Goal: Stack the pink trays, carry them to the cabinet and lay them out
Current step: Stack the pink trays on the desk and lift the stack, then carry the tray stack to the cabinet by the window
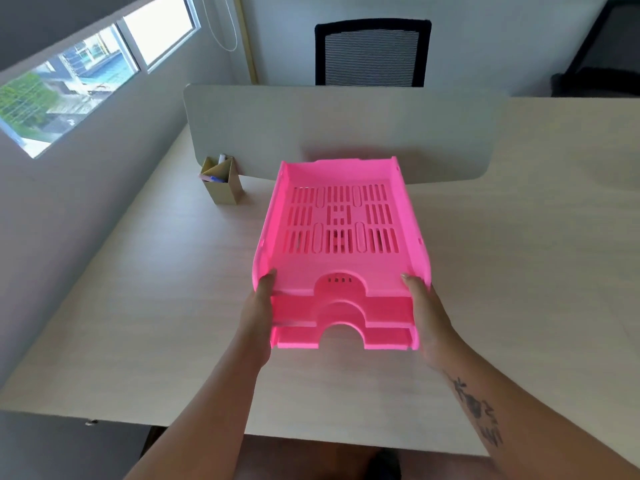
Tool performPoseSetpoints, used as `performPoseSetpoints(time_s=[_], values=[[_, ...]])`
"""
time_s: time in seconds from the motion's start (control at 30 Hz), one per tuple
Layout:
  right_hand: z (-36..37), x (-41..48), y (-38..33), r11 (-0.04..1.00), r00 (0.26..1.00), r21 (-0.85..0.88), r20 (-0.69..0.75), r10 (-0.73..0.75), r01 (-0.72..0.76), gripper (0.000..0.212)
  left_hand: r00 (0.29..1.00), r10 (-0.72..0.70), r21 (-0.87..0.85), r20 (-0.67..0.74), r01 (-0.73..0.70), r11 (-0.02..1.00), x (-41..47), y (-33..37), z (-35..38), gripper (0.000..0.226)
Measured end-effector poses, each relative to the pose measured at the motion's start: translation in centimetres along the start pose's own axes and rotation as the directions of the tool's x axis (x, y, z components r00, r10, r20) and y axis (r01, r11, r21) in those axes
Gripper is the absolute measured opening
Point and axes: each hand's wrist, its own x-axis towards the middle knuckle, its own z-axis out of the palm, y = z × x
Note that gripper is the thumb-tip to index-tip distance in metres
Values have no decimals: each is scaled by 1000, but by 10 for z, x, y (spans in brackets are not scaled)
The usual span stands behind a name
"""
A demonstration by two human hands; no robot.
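Note:
Three pink trays (341, 237) sit nested in a stack in the middle of the view, over the pale wooden desk (138, 306). Each has a slotted floor and an arched cut-out in its near edge. My left hand (258, 317) grips the stack's near left side, thumb on the top tray's rim. My right hand (427, 317) grips the near right side the same way. Whether the stack rests on the desk or is lifted just off it, I cannot tell.
A low grey divider panel (346, 129) stands across the desk behind the trays. A cardboard pen holder (221, 181) with pens sits at the left by the divider. A black mesh office chair (372, 51) stands beyond it. A window (86, 77) is in the left wall.

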Motion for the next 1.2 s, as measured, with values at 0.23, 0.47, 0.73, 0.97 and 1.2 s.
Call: performPoseSetpoints(time_s=[0.23,0.47,0.73,0.97,1.2], values=[[13,-27,-6,997,998,40,24,-60,59,59,1000,31,-68,3,-31,997,-26,15,-18,71],[38,-37,-15,995,981,-46,181,-74,84,54,989,35,-149,-145,-57,987,-70,5,-48,74],[81,-19,-11,984,855,-162,519,19,77,54,829,-5,-292,-559,-191,937,-124,-18,-68,58],[131,-36,-13,950,613,-275,779,129,149,42,544,-116,-373,-831,-389,842,-209,-57,-64,80],[184,-135,9,923,253,-332,926,279,196,53,237,-187,-293,-953,-578,761,-337,-92,-71,67]])
